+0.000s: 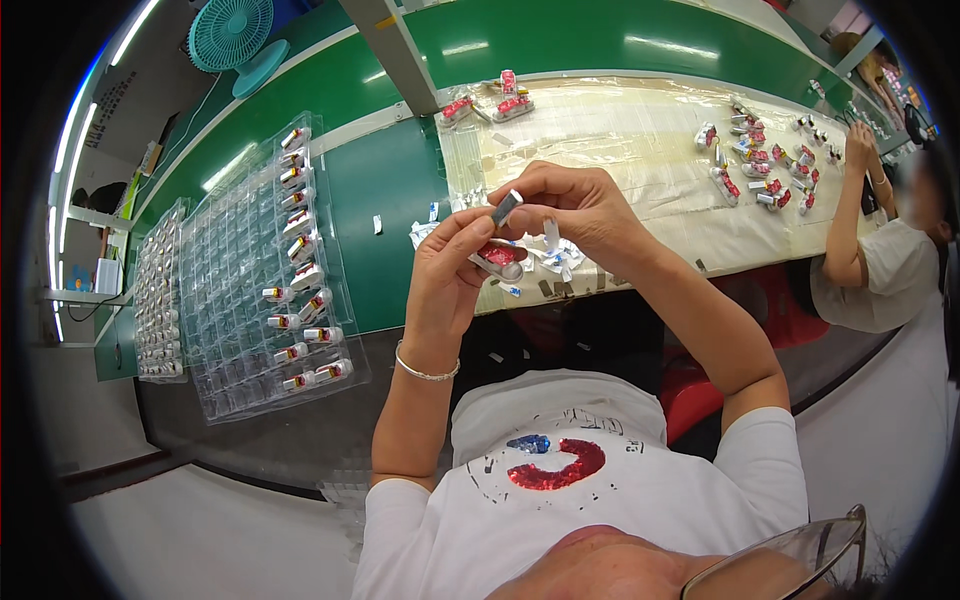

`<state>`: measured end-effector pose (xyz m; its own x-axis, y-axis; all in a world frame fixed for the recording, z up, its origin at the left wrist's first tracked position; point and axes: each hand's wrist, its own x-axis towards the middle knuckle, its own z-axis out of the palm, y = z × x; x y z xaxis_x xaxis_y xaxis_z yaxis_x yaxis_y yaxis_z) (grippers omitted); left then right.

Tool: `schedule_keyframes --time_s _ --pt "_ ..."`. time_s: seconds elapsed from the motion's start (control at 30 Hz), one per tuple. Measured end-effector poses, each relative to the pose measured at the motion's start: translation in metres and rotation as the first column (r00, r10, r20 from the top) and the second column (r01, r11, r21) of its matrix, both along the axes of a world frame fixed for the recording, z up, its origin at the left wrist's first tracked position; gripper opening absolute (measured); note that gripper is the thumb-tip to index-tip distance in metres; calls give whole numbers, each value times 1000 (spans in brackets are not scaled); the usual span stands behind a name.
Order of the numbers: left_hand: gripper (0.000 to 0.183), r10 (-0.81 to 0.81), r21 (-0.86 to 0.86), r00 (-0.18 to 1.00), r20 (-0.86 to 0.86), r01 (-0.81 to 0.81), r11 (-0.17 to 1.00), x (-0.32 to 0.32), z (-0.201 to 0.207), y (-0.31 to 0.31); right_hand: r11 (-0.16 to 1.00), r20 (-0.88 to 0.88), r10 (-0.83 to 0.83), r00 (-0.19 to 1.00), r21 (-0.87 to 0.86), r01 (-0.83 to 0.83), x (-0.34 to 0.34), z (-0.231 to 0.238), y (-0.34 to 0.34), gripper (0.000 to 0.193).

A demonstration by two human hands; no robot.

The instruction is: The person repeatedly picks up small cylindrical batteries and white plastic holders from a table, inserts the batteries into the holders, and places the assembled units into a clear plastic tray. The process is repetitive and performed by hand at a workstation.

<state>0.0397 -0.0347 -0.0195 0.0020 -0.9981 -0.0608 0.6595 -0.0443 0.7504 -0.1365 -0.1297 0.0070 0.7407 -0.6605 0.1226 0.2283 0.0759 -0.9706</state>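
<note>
In front of my chest, my left hand (452,252) is closed around a small oval piece (501,257) with a red centre and a pale rim. Its thumb and forefinger also meet a small grey rectangular piece (507,209) above. My right hand (590,213) pinches from the other side, its fingertips at that grey piece. Close to the right thumb is a narrow whitish strip (551,234); whether the hand holds it I cannot tell. Below the hands lies a heap of white and blue paper scraps (562,262) on the table.
Clear compartment trays (235,290) stand at left, one partly filled with small white-and-red items (303,250). More red items (752,160) lie on the film-covered table (620,130) at right. A co-worker (870,270) sits beyond. A post (392,50) and a turquoise fan (232,38) stand at the back.
</note>
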Motion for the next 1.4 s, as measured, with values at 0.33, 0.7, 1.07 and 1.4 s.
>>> schedule_keyframes --time_s 0.33,0.7,1.07,1.4 --pt "49 180 -121 984 9 -177 977 -19 15 12 947 112 -225 968 -207 244 0 2 7 29" --pt "34 360 -222 865 349 -297 929 -25 15 19 937 -128 -140 982 -338 90 -14 33 13 26" --pt "37 497 -347 755 428 -370 862 -28 14 19 254 -36 -403 914 -964 75 -4 36 22 34" --pt "35 504 -370 756 418 -364 854 -29 17 23 288 -24 -418 908 -952 107 -4 38 31 28"
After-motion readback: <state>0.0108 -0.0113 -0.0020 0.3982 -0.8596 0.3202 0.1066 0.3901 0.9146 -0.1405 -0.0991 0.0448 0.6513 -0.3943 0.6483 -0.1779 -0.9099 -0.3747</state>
